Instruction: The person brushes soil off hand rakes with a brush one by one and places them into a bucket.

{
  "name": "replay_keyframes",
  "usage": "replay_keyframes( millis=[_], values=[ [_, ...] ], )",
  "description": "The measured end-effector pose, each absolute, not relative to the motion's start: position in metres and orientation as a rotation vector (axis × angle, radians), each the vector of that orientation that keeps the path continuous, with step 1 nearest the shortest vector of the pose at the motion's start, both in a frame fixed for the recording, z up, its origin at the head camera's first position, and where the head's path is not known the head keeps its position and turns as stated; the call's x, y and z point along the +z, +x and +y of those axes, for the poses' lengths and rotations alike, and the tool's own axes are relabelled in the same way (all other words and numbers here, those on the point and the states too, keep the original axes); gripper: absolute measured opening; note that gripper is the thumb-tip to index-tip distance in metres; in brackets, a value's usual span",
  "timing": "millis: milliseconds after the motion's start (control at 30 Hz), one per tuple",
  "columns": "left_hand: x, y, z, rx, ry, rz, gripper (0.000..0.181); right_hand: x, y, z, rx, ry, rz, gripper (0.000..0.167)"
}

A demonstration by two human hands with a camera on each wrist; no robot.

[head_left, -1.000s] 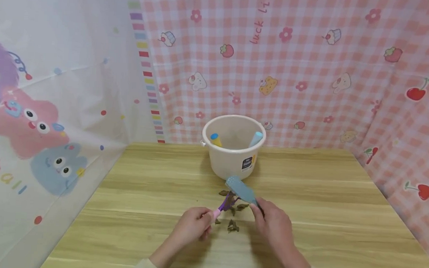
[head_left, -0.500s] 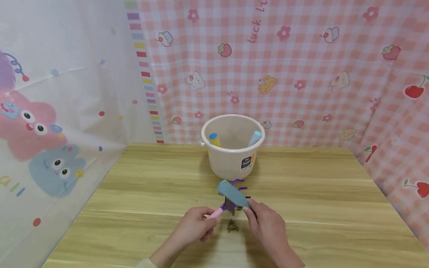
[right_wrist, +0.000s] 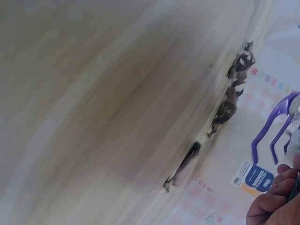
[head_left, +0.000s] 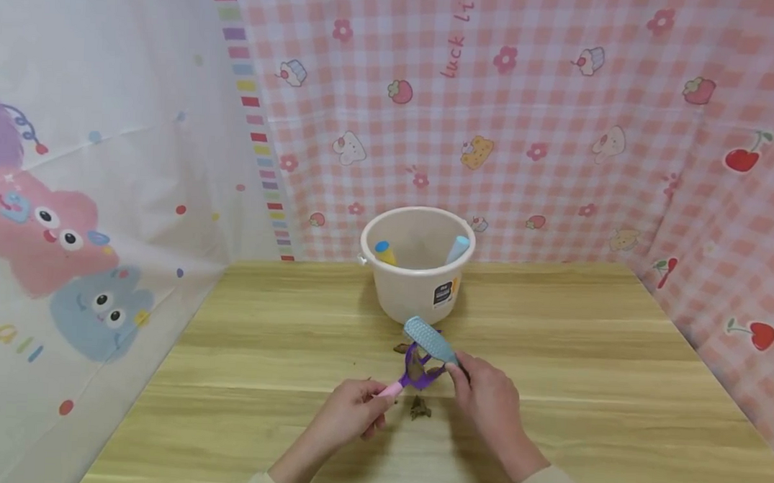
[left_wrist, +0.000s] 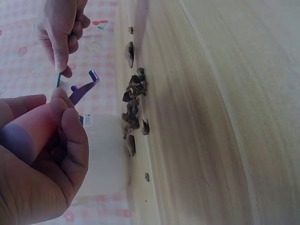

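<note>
My left hand (head_left: 354,407) grips the pink handle of a small hand rake (head_left: 390,391), whose purple tines (left_wrist: 83,93) are raised off the table. In my right hand (head_left: 487,396) is a blue-grey brush (head_left: 429,340) with a long, dotted head. From the head camera, the brush head lies across the far part of the rake and hides some of the tines; contact between them is unclear. Below both tools lie dry brown leaves (head_left: 421,409), also seen as a clump of leaves (left_wrist: 135,89) in the left wrist view.
A beige bucket (head_left: 417,295) stands just beyond the hands. Inside it, a blue-tipped yellow handle (head_left: 384,252) and a light blue handle (head_left: 458,250) lean against the wall. Printed cloth (head_left: 418,113) hangs behind the wood-grain table (head_left: 259,337).
My left hand has lifted and turned the rake, so the tines point differently. The brush dipped left across the rake, then rose back toward the bucket.
</note>
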State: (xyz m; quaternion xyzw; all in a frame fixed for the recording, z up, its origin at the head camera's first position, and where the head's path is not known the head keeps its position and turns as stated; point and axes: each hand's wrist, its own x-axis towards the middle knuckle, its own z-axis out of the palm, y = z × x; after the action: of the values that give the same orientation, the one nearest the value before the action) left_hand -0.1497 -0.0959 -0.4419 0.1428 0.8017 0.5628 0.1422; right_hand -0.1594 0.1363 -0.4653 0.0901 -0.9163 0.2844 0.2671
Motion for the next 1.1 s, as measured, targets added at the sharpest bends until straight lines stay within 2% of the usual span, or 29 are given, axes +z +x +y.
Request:
replay_keyframes(
  millis=[167,433,667,1100],
  values=[
    [-0.444,-0.15,-0.099,1.604,0.394,2.306,0.026,-0.461,-0.157,0.138,0.802,0.235,-2.503,0.024],
    [-0.443,-0.154,-0.105,1.598,0.387,2.347,0.028,-0.458,-0.147,0.13,0.81,0.412,-2.523,0.026],
    [-0.442,-0.151,-0.104,1.527,0.438,2.411,0.027,-0.465,-0.15,0.131,0.753,0.266,-2.582,0.026],
    [-0.443,-0.145,-0.102,1.515,0.379,2.396,0.029,-0.472,-0.151,0.133,0.642,0.185,-2.604,0.02]
  ],
)
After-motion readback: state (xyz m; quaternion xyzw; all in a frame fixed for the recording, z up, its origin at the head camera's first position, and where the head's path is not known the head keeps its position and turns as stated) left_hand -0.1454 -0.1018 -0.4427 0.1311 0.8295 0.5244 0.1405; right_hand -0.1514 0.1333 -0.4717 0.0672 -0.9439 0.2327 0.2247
